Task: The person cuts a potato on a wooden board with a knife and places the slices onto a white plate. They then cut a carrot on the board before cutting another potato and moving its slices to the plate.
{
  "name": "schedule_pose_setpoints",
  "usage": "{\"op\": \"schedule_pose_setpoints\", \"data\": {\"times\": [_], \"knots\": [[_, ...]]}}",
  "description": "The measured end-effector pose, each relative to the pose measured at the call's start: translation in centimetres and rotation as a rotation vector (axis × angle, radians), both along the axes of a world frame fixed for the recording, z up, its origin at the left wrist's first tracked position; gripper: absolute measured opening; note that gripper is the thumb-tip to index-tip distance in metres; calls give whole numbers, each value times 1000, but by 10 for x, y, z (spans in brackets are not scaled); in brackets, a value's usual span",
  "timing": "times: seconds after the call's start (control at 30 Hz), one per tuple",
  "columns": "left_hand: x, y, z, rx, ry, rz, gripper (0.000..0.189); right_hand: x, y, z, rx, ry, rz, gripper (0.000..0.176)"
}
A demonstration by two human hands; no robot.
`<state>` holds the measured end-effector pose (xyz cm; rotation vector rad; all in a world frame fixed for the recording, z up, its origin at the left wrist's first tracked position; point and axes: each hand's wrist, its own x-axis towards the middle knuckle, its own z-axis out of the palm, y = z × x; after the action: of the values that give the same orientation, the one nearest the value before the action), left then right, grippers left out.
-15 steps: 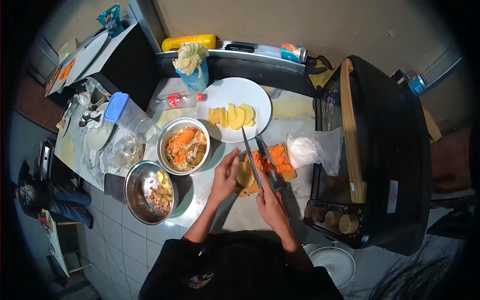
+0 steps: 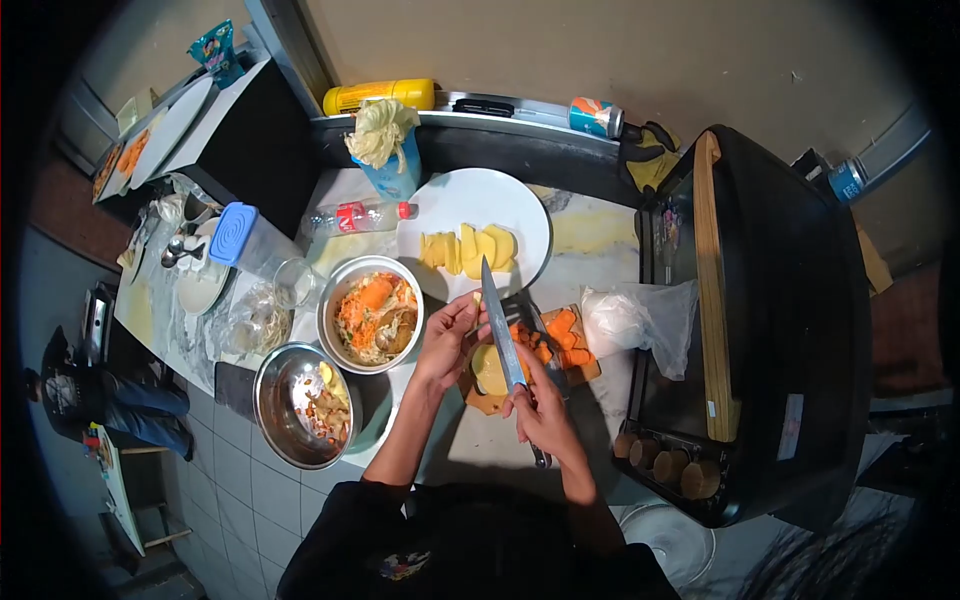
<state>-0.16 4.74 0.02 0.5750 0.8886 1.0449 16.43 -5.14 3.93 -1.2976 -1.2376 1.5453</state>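
My right hand (image 2: 546, 412) is closed round the handle of a kitchen knife (image 2: 499, 325), its blade pointing up and away toward the plate. My left hand (image 2: 448, 342), fingers pinched, holds a thin pale-yellow potato slice (image 2: 477, 299), seen nearly edge-on beside the blade. Below the hands, a cut potato (image 2: 490, 370) rests on a wooden cutting board (image 2: 487, 403), partly covered by the fingers. Carrot pieces (image 2: 567, 338) lie on the board's right side. A second, dark blade crosses the board, mostly hidden by my right hand. Potato slices (image 2: 483, 246) sit on a white plate (image 2: 520, 195).
Left of the board stand a pot of shredded vegetables (image 2: 321, 310) and a steel bowl with peelings (image 2: 262, 395). A bag of white powder (image 2: 615, 322) lies beside a black oven (image 2: 790, 330). A plastic bottle (image 2: 380, 215) lies behind. Another person (image 2: 110, 395) stands far left.
My left hand has risen slightly and its fingers have closed on a slice. The knife has turned to show more of its blade. The camera view has shifted a little.
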Motion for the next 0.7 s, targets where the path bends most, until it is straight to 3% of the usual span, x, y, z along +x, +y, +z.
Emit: {"op": "schedule_pose_setpoints", "data": {"times": [0.2,0.33,0.4,0.47,0.53,0.67,0.7], "knots": [[-1,26,-2,32,78,35,37,7,1,-6,3,56,-62,62],[3,49,0,174,349,116,43,10,-5,-9,-7,32,-70,64],[3,58,6,293,608,194,47,12,-9,-13,-11,32,-70,65],[-5,66,-3,346,594,178,50,13,-12,-16,2,32,-67,67],[-7,65,2,536,795,117,50,15,-16,-16,-1,10,-72,69],[-4,41,26,530,823,92,47,18,-29,-16,23,-117,-98,75],[-3,33,27,480,777,2,44,18,-32,-15,20,-117,-97,75]]}}
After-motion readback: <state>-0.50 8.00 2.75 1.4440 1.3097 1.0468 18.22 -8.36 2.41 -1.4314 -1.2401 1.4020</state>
